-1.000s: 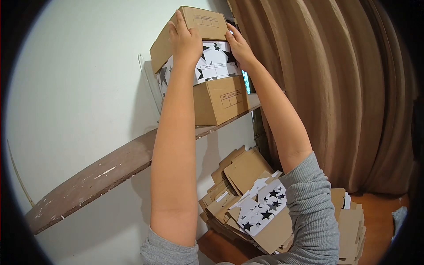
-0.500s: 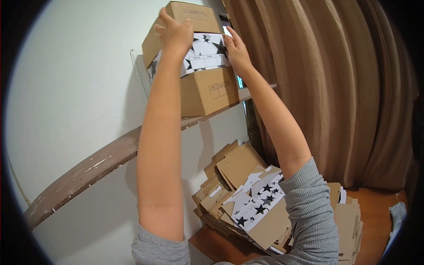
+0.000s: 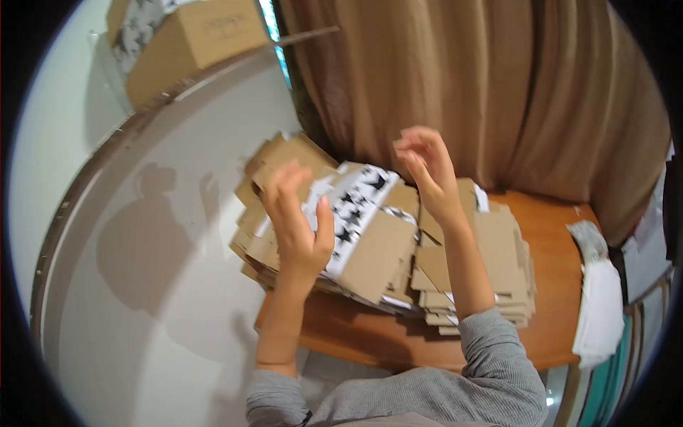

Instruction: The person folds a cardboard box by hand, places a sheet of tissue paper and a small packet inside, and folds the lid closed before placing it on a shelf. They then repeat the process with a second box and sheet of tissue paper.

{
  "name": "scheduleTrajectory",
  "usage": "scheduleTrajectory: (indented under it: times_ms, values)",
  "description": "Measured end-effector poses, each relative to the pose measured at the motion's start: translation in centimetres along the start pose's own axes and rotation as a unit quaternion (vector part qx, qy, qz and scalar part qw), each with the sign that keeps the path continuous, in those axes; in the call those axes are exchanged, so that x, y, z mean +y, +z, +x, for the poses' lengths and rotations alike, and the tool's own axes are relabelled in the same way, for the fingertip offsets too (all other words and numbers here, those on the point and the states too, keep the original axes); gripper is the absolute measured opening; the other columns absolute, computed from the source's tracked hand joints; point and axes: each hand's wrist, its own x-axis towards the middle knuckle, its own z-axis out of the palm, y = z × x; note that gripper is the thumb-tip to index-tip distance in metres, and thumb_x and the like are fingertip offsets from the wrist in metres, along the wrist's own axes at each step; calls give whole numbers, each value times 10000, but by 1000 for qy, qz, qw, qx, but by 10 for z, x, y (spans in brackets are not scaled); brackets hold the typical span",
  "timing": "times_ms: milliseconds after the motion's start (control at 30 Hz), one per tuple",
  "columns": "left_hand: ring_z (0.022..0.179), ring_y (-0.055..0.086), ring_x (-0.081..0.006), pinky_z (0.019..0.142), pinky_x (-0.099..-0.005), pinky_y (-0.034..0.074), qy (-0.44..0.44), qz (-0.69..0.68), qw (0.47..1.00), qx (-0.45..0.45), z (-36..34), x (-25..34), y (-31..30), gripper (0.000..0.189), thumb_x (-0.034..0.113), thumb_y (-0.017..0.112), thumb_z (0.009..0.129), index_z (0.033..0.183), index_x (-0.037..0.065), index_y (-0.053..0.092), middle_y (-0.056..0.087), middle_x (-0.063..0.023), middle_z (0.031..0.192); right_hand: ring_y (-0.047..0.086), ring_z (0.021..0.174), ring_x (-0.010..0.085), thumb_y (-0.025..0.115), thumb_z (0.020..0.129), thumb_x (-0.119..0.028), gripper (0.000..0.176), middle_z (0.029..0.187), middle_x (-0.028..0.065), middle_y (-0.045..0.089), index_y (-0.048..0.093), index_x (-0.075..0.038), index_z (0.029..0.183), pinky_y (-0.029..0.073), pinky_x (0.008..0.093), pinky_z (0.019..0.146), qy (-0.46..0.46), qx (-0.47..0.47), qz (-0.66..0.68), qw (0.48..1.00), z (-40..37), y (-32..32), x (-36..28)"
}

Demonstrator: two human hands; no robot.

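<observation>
My left hand [image 3: 297, 228] hangs above the left pile of flattened cardboard boxes [image 3: 377, 263], its fingers apart and nothing in them. A white flat piece with black stars [image 3: 359, 203] lies on top of that pile, partly behind my hand. Higher and to the right, my right hand [image 3: 432, 174] is raised in front of the brown curtain [image 3: 498, 92]. Its fingers are loosely bent, slightly blurred, and hold nothing. Below it is a second stack of flattened brown boxes [image 3: 491, 249].
A shelf [image 3: 163, 99] on the wall carries a brown box [image 3: 220, 35] and a star-patterned box [image 3: 141, 28], both cut off by the view's top edge. Both piles rest on an orange-brown table [image 3: 555, 263]. A white plastic-like bundle [image 3: 601, 306] lies at its right edge.
Both hands have let go of the star-patterned box on the shelf and come down over the piles. The view has turned down and right, so the shelf now sits at upper left.
</observation>
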Motion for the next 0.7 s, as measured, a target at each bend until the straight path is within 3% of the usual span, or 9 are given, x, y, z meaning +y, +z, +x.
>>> scheduleTrajectory:
  times_ms: [100,200,267,333,600,700]
  values:
    - [1130,400,-345,994,-443,301,-225,-104,963,-106,-126,-10,46,371,45,552,805,1155,-25,449,467,-186,1158,526,940,109,531,940,-133,231,1030,25,526,484,-26,1139,439,261,822,159,60,1,985,-112,-55,8]
    - [1089,431,-365,971,-436,336,-294,-115,927,-202,-241,10,77,346,41,553,800,1127,-16,456,478,-196,1120,535,865,105,533,942,-142,229,965,27,535,486,-30,1136,441,250,784,298,143,-47,943,-218,-101,4]
    - [1073,447,-368,956,-437,353,-295,-142,917,-227,-285,39,91,338,34,547,799,1122,-14,459,484,-198,1109,535,835,100,536,942,-145,222,901,18,546,492,-38,1132,438,246,764,362,166,-95,912,-273,-127,-7]
    - [1041,480,-369,920,-430,390,-357,-204,870,-272,-309,70,100,332,36,555,801,1118,-13,470,498,-200,1090,533,820,91,539,941,-140,195,830,7,556,502,-58,1114,434,241,744,414,189,-109,884,-311,-146,-25]
    - [1000,505,-367,878,-412,412,-253,-189,903,-290,-283,125,159,338,116,625,808,1103,0,506,524,-194,1053,553,784,94,554,924,-116,189,818,21,567,523,-69,1105,466,243,698,372,179,-220,884,-345,-228,-51]
    - [974,548,-328,838,-356,456,-224,-122,917,-308,-275,145,195,404,141,673,798,1143,27,497,526,-171,1078,578,790,109,562,916,-120,190,819,34,584,540,-81,1101,479,259,711,361,167,-221,891,-336,-254,-52]
